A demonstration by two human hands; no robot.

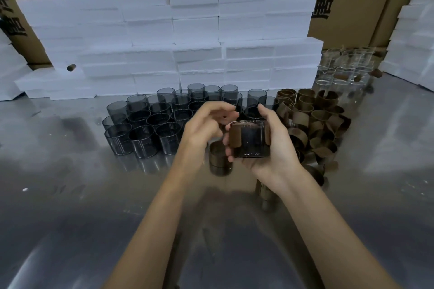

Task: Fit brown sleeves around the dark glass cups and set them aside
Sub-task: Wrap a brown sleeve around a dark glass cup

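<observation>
Holding: our right hand [270,145] cradles a dark glass cup [250,139], fingers curled round it, a brown sleeve [237,135] wrapped on its wall.
Left hand [206,124]: just beside the cup, fingers loosely bent, gripping nothing; likely free to smooth the sleeve.
Beyond the grip: bare dark cups [141,124] stand left, loose sleeves [312,122] right, each within reach.
Below the grip: a sleeved cup [219,159] stands on the metal table [70,195], seemingly finished.

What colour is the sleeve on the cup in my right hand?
Brown, wrapped around the dark glass cup held by the right hand; head view.
</observation>
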